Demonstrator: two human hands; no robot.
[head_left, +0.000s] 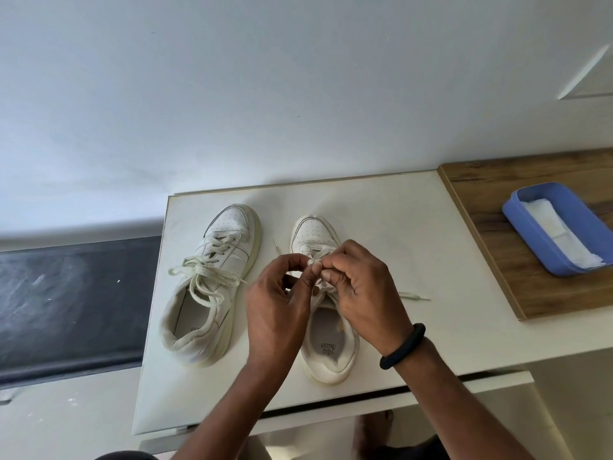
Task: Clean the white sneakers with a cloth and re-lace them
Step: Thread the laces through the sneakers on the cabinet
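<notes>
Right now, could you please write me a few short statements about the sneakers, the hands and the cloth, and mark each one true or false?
1. The left hand and the right hand both pinch the lace of the right-side white low-top sneaker. True.
2. The left-side white low-top sneaker has no lace. False: a lace runs through its eyelets.
3. The folded white cloth lies in the blue plastic tray. True.
4. That tray stands on the white table between the sneakers. False: it stands on the brown wooden board, right of them.
5. The black wristband sits on the left wrist. False: it is on the right wrist.
</notes>
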